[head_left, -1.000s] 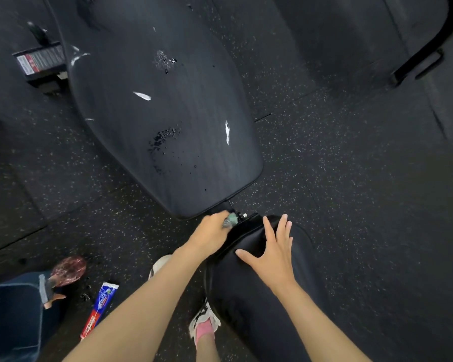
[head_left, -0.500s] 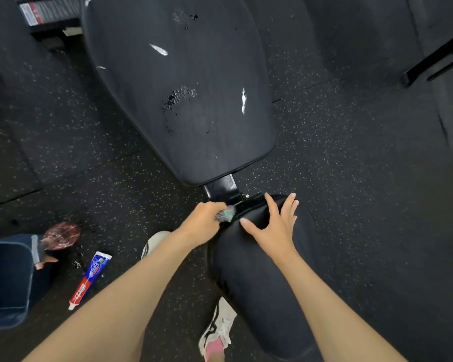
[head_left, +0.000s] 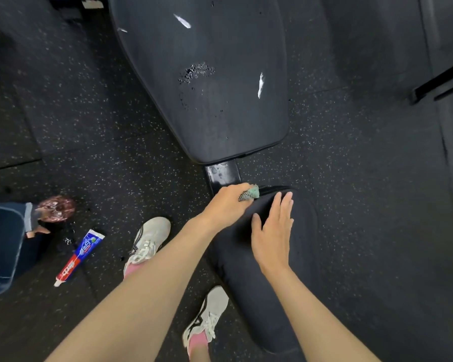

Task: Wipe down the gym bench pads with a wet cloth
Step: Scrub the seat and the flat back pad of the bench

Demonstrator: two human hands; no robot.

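Pads: we count two, both black. The long back pad (head_left: 220,121) lies at top and the narrower seat pad (head_left: 270,296) below it, the two apart.
Link: one black metal bar (head_left: 221,176), wet-looking, shows in the gap between the pads.
Cloth: one teal cloth (head_left: 251,193), bunched small, at the top edge of the seat pad, just beside the metal bar.
Hands: two. The left hand (head_left: 226,203) has its fingers curled round the cloth and grips it. The right hand (head_left: 272,231) lies flat on the upper seat pad, fingers straight, thumb spread, holding nothing.
Marks: we count three white streaks (head_left: 260,84) on the back pad and one patch of droplets (head_left: 196,71) near its middle.
Shoes: two, pale, with pink socks. One shoe (head_left: 148,241) stands left of the seat pad; the other shoe (head_left: 207,317) is close by the pad's lower left side.
Floor: black speckled rubber floor (head_left: 364,178).
Left side: one toothpaste tube (head_left: 80,256) lying flat, one blue bin (head_left: 0,246) at the frame edge, and one reddish round object (head_left: 56,207) just beside the bin; we cannot tell what it is.
In the way: the left hand hides most of the cloth, and our forearms cover parts of the seat pad.
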